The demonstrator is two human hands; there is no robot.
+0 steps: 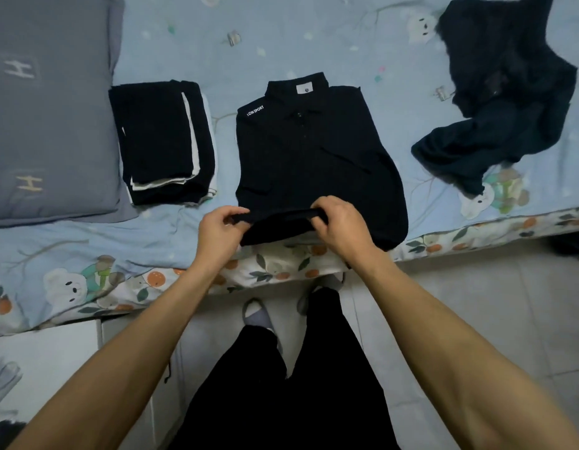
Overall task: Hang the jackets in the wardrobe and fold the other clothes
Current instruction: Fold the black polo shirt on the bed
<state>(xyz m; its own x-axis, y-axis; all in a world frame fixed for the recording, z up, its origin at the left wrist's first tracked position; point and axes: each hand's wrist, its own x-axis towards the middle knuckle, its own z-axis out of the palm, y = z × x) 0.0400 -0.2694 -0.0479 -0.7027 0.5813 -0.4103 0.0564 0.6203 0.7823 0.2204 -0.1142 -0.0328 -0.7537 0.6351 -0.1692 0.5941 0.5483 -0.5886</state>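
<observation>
I see a black polo shirt [314,151] lying front-up in the middle of the bed [281,43], collar at the far end with a white neck label, white "SPORT" lettering on the left shoulder, sides already folded in so it makes a narrow rectangle. Its hem hangs at the near edge of the bed. My left hand [221,227] pinches the near-left corner of the hem, fingers curled and clamped on the fabric; my right hand [338,222] grips the hem just right of it, fingers curled over the rolled-up edge. Hem is lifted off the bed between the two hands, the rest of the shirt flat. Left of the shirt, apart from it, a folded stack of dark clothes [166,141] with white edges showing on its near and right sides. Further left, a grey pillow [47,105] with two embroidered "H" marks, touching or just beside the stack, can't tell which. Far right, a crumpled dark garment [508,89] lies unfolded, well apart from the shirt; type unclear. Sheet is light blue with bear and orange prints. Two small metallic clips sit on the sheet, one [233,38] far of the shirt, one [442,92] beside the crumpled garment. Below, my legs in black trousers [281,384] stand on the tiled floor [476,303].
</observation>
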